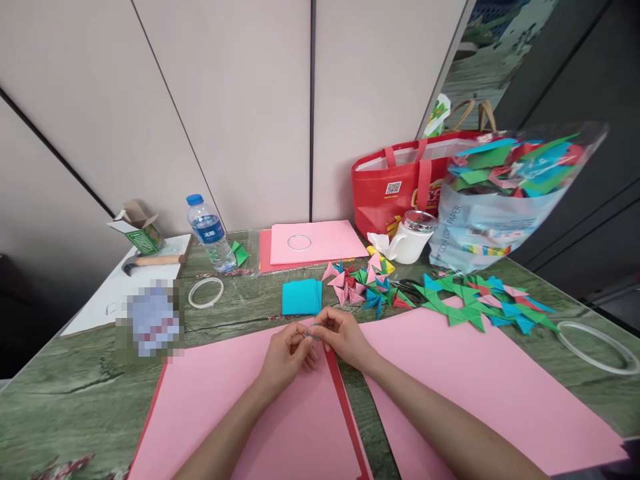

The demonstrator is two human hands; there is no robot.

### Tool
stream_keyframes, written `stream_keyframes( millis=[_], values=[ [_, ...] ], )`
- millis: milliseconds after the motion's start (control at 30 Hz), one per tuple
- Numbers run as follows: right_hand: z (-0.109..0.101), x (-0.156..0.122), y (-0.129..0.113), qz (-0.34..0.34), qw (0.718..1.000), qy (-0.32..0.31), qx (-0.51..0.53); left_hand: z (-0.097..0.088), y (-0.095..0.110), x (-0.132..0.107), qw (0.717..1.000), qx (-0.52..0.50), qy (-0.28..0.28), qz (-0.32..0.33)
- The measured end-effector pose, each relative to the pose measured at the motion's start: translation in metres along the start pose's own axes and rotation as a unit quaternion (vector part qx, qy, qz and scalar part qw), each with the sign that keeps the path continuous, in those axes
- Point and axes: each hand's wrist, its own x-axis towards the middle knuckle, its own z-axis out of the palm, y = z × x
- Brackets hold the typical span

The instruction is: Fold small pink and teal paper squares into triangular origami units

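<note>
My left hand (287,352) and my right hand (341,337) meet at the table's middle, fingers pinched together on a small piece of blue paper (313,331), mostly hidden between the fingertips. Both hands rest over a large pink sheet (240,407) with a red sheet edge (345,407) beneath. Just beyond the hands lies a stack of blue paper squares (301,297). To its right sits a heap of folded paper pieces (365,283) in pink, blue, green and red.
A second pink sheet (480,387) lies at right, with more folded pieces (480,303) and a tape ring (597,347) beyond. Behind stand a white mug (413,240), a plastic bag of folded paper (500,200), a red tote (400,187), a water bottle (211,233), another tape ring (205,292) and a hammer (153,261).
</note>
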Motion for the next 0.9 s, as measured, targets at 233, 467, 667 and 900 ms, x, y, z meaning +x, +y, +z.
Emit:
stream_keyframes(
  millis=[233,467,667,900],
  values=[
    [-0.003,0.007,0.006,0.051,0.994,-0.018,0.099,-0.005,-0.001,0.003,0.999,0.013,0.022,0.02],
    [-0.006,0.008,0.006,0.051,0.997,-0.012,0.056,-0.013,0.002,0.005,0.999,-0.027,0.029,0.028],
    [-0.003,0.006,0.002,0.036,0.994,-0.034,0.102,-0.019,0.001,0.008,0.993,-0.112,-0.018,-0.013],
    [-0.004,0.007,0.009,0.051,0.996,-0.074,-0.012,-0.019,-0.003,0.008,0.997,0.023,0.067,0.01]
  ],
)
